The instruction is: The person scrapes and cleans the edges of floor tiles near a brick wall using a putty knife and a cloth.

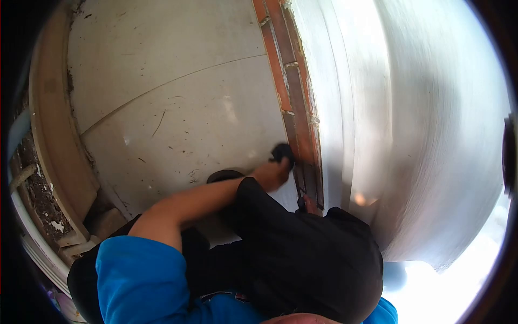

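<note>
My left hand (271, 174) reaches across my body, blurred by motion, with its fingers closed on a black tool with a rounded end (281, 153). What kind of tool this is cannot be made out. It is beside the left edge of a strip of exposed reddish brick (294, 92). Only a small part of my right hand (309, 204) shows, low down at the near end of the strip, past my black-clad knee (318, 254). Its fingers look curled around a small dark object (301, 204), mostly hidden.
Pale, dirty floor tiles (178, 119) lie left of the brick strip, with scattered crumbs. A white curved wall or panel (431, 108) rises on the right. A brown wooden frame (54, 119) with peeling edges runs along the left. Behind my forearm shows a dark shoe (225, 175).
</note>
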Demonstrator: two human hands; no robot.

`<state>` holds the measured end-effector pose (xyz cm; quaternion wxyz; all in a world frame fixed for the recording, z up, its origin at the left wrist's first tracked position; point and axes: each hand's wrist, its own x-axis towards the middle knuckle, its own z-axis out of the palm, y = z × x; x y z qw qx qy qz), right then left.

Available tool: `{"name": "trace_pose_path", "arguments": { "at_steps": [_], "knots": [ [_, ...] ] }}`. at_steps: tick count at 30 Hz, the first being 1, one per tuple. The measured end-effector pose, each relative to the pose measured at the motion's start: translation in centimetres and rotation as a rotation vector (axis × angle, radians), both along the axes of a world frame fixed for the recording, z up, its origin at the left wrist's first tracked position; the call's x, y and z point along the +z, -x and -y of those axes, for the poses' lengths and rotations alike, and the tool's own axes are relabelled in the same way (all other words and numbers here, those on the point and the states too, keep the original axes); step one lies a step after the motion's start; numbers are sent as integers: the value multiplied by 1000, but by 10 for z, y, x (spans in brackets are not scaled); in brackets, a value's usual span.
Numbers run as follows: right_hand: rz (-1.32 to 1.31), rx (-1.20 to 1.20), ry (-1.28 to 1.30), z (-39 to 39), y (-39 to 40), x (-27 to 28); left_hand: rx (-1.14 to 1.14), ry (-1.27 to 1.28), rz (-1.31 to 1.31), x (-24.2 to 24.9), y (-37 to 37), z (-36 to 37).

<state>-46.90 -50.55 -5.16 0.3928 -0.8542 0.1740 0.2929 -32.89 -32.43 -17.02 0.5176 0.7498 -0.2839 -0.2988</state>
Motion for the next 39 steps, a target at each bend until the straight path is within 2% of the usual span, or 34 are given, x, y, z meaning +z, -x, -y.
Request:
{"name": "trace_pose_path", "arguments": {
  "at_steps": [1,4,7,9,10,11,12,14,16,20,21,22,23,24,25,26,27,28,31,32,34,36,37,39],
  "knots": [
    [-25,-24,-15,-2,-1,-1,-101,112,49,-17,20,6],
    [-69,-62,-36,-3,-6,-4,-166,56,244,-12,19,6],
    [-25,-13,-59,0,-11,-7,-124,-228,261,-3,-38,-9],
    [58,-41,-149,4,2,-13,-96,-425,554,1,-101,-33],
    [92,-82,-214,11,12,-24,78,-479,627,-3,-132,-47],
    [196,-28,-173,7,9,-23,155,-561,530,-7,-175,-58],
    [300,24,-125,3,5,-20,359,-558,515,5,-216,-75],
    [655,324,185,-49,-44,16,531,-526,583,-3,-297,-105],
    [631,361,156,-59,-57,21,658,-462,664,3,-344,-127],
    [697,340,141,-49,-52,6,625,-580,605,7,-330,-112],
    [469,220,127,-37,-38,-10,495,-580,562,13,-306,-102],
    [237,102,115,-19,-15,-29,397,-537,545,-1,-277,-85],
    [241,106,124,-20,-17,-28,303,-470,581,-16,-242,-70],
    [245,109,133,-21,-19,-27,161,-565,525,2,-207,-60],
    [496,229,160,-47,-52,2,166,-547,490,16,-185,-58],
    [597,283,157,-54,-62,10,171,-527,452,25,-175,-58],
    [700,336,160,-61,-73,19,214,-548,447,24,-182,-61],
    [655,325,136,-60,-72,20,257,-567,443,20,-196,-65],
    [305,114,37,-32,-39,1,470,-605,560,13,-271,-95],
    [233,69,37,-18,-26,-11,508,-629,523,12,-312,-112],
    [154,27,78,-10,-14,-18,649,-592,650,-5,-384,-145],
    [325,120,139,-18,-27,-16,714,-561,712,-3,-425,-175],
    [487,198,161,-33,-43,-4,725,-529,724,-1,-430,-184],
    [650,273,181,-46,-53,8,708,-535,715,-4,-424,-184]
  ]
}}
